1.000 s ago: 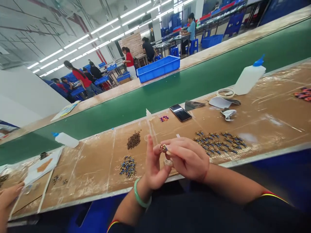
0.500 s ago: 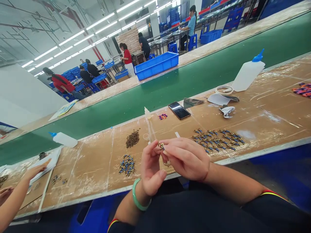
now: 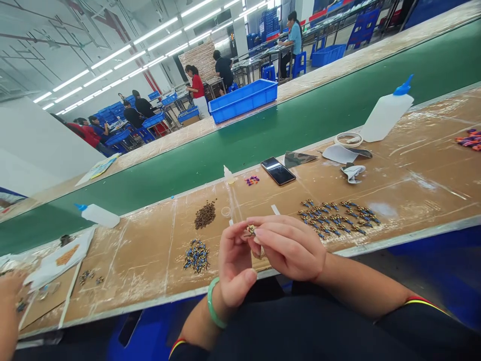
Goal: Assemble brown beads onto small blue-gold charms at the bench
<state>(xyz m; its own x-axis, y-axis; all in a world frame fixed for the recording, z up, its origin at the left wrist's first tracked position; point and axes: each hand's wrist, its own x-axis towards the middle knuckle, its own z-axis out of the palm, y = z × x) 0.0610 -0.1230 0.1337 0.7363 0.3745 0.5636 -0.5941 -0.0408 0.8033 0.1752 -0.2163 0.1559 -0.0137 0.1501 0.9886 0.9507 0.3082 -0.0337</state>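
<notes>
Co-worker's hand (image 3: 8,293) withdrew leftward; left grip (image 3: 233,263) and right grip (image 3: 291,246) together pinch small beaded piece (image 3: 250,231) above table (image 3: 143,260).

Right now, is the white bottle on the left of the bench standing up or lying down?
Lying down. The white bottle rests on its side on the bench, blue cap pointing left.

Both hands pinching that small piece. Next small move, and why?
Probably the right hand should lay the small piece beside the spread blue-and-gold pieces. The right hand and the left hand both pinch it at the fingertips, and that spread lies close on the right and looks similar.
</notes>
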